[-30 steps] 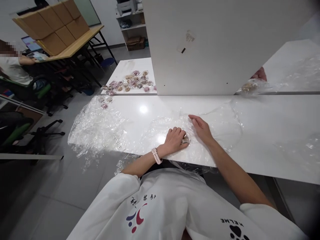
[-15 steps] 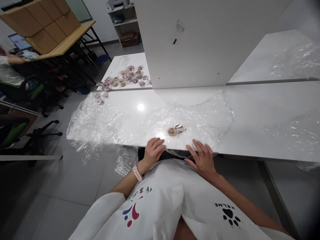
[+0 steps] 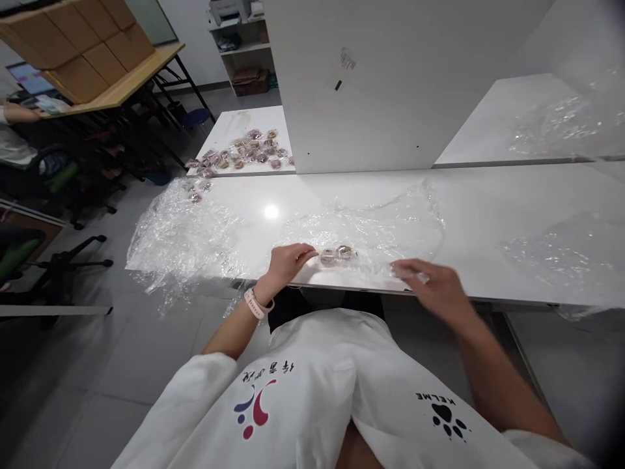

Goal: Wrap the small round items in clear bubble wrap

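Observation:
Clear plastic film (image 3: 371,225) lies spread over the white table in front of me. Two small round wrapped items (image 3: 346,252), brownish-gold, sit side by side near its front edge; their kind cannot be made out. Film partly covers them. Just left of them my left hand (image 3: 289,264) is closed, thumb and fingers pinching the film. My right hand (image 3: 434,286), somewhat blurred, pinches the film to the right of the items, with its fingertips over the table's front edge.
More crumpled film (image 3: 180,234) hangs over the table's left end. Several small wrapped items (image 3: 254,150) lie on the white surface behind. A white upright panel (image 3: 361,124) stands at the back. Another film sheet (image 3: 576,254) lies right. A person's arm (image 3: 22,114) shows far left.
Both hands have risen from the table's front edge and moved apart. The film's near edge has come up with them and over the two wrapped items.

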A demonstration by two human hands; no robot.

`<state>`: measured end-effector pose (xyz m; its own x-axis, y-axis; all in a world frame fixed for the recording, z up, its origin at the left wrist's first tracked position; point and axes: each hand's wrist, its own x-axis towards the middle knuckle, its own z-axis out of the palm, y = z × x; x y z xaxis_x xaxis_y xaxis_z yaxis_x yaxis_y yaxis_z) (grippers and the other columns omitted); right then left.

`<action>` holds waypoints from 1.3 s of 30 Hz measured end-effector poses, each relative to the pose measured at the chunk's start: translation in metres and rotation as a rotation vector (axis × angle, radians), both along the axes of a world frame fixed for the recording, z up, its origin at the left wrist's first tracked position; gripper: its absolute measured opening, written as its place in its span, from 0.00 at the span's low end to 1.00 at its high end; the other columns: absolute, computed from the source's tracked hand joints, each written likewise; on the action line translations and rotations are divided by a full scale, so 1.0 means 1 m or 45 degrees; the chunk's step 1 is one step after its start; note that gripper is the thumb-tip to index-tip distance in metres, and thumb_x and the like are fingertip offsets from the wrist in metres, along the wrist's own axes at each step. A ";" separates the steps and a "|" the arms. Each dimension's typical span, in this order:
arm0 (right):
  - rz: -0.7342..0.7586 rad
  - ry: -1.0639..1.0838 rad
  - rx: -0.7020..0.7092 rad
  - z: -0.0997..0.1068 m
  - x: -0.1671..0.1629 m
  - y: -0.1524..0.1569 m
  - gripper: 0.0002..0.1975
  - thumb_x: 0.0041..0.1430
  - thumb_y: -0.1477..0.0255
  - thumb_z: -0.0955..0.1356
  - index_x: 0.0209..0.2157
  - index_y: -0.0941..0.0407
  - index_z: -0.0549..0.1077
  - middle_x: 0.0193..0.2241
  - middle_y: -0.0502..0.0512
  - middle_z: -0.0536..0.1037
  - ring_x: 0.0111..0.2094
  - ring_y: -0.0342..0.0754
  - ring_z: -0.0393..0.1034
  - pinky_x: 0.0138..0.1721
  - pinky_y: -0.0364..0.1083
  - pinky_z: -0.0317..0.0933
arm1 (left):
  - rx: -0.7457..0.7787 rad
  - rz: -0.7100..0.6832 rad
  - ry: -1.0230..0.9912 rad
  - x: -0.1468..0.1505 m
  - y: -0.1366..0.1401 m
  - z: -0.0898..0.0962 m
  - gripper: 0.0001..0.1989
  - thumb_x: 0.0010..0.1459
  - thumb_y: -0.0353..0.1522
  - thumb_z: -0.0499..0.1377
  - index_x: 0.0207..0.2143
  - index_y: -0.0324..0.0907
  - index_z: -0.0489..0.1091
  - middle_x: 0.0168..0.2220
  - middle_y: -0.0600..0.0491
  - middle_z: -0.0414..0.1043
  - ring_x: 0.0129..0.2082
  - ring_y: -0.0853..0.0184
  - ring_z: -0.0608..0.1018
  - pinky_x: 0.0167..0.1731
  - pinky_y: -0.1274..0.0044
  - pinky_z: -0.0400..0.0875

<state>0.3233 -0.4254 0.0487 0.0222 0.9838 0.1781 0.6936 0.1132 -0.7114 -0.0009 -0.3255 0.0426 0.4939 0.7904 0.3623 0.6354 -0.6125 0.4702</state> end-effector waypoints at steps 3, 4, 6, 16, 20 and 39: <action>0.055 0.043 -0.302 0.020 0.029 0.062 0.19 0.61 0.53 0.68 0.37 0.54 0.80 0.29 0.54 0.80 0.28 0.48 0.73 0.30 0.47 0.64 | -0.200 0.007 0.139 0.011 0.040 0.004 0.15 0.65 0.43 0.58 0.35 0.44 0.78 0.26 0.53 0.78 0.23 0.70 0.74 0.25 0.78 0.61; 0.055 -0.021 -0.347 0.021 0.032 0.084 0.20 0.60 0.53 0.68 0.36 0.55 0.80 0.27 0.56 0.79 0.28 0.48 0.72 0.31 0.47 0.63 | -0.243 0.030 0.181 0.016 0.053 0.002 0.14 0.65 0.42 0.58 0.35 0.43 0.78 0.25 0.53 0.77 0.22 0.69 0.74 0.25 0.78 0.61; -0.018 -0.218 -0.283 0.018 0.028 0.118 0.21 0.61 0.54 0.68 0.38 0.59 0.80 0.28 0.60 0.78 0.32 0.51 0.72 0.35 0.50 0.63 | -0.306 0.086 0.250 0.026 0.073 -0.007 0.12 0.64 0.38 0.59 0.33 0.42 0.77 0.25 0.53 0.76 0.23 0.68 0.73 0.26 0.77 0.61; 0.615 -0.346 0.152 -0.044 -0.042 0.095 0.28 0.64 0.54 0.66 0.62 0.50 0.67 0.60 0.58 0.70 0.60 0.59 0.63 0.58 0.61 0.60 | 0.118 0.000 0.048 0.030 0.039 -0.023 0.14 0.65 0.35 0.57 0.51 0.41 0.69 0.50 0.43 0.73 0.52 0.56 0.73 0.50 0.62 0.70; 0.572 -0.219 0.138 -0.070 -0.039 0.094 0.26 0.66 0.58 0.64 0.63 0.50 0.65 0.61 0.58 0.69 0.62 0.57 0.61 0.61 0.61 0.58 | -0.050 -0.356 0.022 0.024 0.005 -0.034 0.29 0.62 0.43 0.61 0.61 0.43 0.61 0.60 0.41 0.67 0.60 0.53 0.69 0.56 0.59 0.68; 0.085 -0.408 0.324 -0.036 -0.049 0.067 0.15 0.67 0.62 0.63 0.48 0.53 0.76 0.49 0.62 0.76 0.50 0.59 0.67 0.50 0.57 0.61 | 0.050 0.084 0.208 0.026 -0.007 -0.018 0.14 0.63 0.28 0.53 0.50 0.40 0.69 0.50 0.43 0.74 0.52 0.55 0.74 0.51 0.64 0.69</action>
